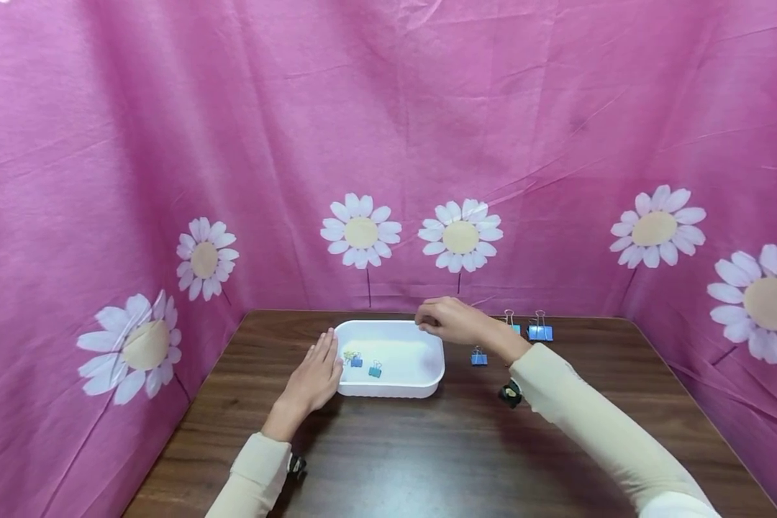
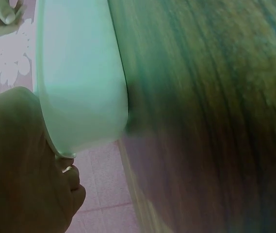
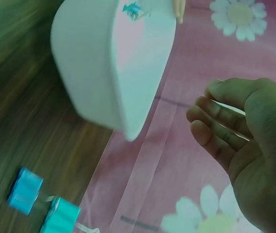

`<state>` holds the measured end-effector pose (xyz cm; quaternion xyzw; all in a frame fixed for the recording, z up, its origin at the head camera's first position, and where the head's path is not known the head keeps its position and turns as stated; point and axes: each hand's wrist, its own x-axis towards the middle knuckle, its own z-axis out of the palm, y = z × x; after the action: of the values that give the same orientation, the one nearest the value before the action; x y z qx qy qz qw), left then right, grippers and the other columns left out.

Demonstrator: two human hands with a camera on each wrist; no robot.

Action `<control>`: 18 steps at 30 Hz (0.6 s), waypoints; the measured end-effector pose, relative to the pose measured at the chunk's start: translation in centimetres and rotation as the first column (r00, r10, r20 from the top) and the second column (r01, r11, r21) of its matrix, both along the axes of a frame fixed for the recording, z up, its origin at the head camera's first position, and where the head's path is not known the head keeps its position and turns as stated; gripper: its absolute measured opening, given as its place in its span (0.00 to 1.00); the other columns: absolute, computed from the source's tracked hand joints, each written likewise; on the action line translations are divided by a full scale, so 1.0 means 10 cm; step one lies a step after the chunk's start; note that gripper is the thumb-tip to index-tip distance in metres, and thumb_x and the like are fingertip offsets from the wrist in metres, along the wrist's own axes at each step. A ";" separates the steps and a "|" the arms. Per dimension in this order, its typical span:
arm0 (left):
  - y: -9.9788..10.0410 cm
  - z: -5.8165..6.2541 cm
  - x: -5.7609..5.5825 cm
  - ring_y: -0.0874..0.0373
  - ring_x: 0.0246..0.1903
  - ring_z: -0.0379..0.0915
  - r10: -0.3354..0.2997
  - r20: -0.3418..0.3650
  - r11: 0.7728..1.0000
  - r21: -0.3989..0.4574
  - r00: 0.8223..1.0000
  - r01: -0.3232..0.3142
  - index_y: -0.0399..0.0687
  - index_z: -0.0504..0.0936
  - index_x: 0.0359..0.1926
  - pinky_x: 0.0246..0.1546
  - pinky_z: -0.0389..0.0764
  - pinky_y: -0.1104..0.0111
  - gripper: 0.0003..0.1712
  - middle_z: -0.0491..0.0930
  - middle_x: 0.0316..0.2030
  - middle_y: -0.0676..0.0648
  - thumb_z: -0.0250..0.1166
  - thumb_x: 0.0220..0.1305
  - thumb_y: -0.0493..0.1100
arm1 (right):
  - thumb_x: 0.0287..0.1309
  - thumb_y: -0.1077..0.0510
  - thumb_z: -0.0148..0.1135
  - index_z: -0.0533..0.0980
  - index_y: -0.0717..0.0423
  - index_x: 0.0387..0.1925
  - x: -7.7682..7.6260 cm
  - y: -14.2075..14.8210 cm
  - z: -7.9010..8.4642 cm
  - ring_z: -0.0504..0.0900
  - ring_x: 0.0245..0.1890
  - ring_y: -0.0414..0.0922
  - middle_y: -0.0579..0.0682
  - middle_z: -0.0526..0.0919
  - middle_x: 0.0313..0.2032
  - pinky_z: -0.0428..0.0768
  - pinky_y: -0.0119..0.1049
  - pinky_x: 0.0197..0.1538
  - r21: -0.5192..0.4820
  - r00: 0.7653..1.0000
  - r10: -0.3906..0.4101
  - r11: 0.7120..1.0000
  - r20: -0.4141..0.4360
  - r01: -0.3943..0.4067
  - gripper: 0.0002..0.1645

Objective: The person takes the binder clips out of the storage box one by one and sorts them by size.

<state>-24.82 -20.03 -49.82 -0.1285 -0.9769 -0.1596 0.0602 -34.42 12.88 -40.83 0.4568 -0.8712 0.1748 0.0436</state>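
A white plastic tray (image 1: pixel 388 390) sits on the table, with a blue binder clip (image 1: pixel 357 362), a teal binder clip (image 1: pixel 375 371) and something small and yellow (image 1: pixel 349 356) inside. Against its left rim rests my left hand (image 1: pixel 314 374), fingers extended. My right hand (image 1: pixel 452 321) hovers over the tray's far right corner. In the right wrist view, the fingers (image 3: pixel 220 136) bend loosely and nothing shows between them. To the tray's right are a small blue binder clip (image 1: pixel 479 359), a larger blue one (image 1: pixel 540 332) and another clip (image 1: pixel 515 328) partly hidden by my right forearm.
The brown wooden table (image 1: pixel 388 460) ends at the back against a pink curtain (image 1: pixel 388 129) printed with white flowers. The curtain also runs along both sides. Each wrist carries a small black device (image 1: pixel 510 393).
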 end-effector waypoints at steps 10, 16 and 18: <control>-0.01 0.00 -0.02 0.36 0.83 0.49 0.000 0.000 1.000 0.002 1.000 0.000 0.26 0.56 0.81 0.84 0.57 0.45 0.35 0.52 0.83 0.32 0.45 0.83 0.45 | 0.72 0.61 0.66 0.87 0.57 0.47 -0.07 -0.54 -0.04 0.84 0.38 0.38 0.48 0.89 0.43 0.86 0.31 0.43 0.080 0.996 0.084 0.993 0.016 -0.085 0.08; -0.01 -0.03 -0.02 0.34 0.82 0.51 -0.007 -0.026 1.000 0.009 1.000 0.008 0.25 0.58 0.80 0.83 0.59 0.43 0.35 0.53 0.83 0.31 0.46 0.82 0.43 | 0.70 0.61 0.68 0.86 0.56 0.47 -0.07 -0.86 -0.14 0.89 0.43 0.45 0.49 0.89 0.43 0.88 0.34 0.47 0.143 0.990 0.135 0.980 0.044 -0.140 0.07; -0.01 -0.04 -0.03 0.33 0.82 0.52 -0.013 -0.042 1.000 0.018 0.999 0.014 0.25 0.58 0.79 0.82 0.59 0.42 0.34 0.54 0.82 0.30 0.46 0.81 0.42 | 0.70 0.60 0.69 0.86 0.57 0.48 -0.06 -0.95 -0.19 0.89 0.45 0.47 0.50 0.89 0.44 0.88 0.36 0.49 0.173 0.988 0.139 0.973 0.071 -0.150 0.09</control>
<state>-25.15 -20.12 -50.27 -0.1380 -0.9731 -0.1661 0.0806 -35.05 3.42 -42.69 0.5158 -0.8486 0.1124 -0.0356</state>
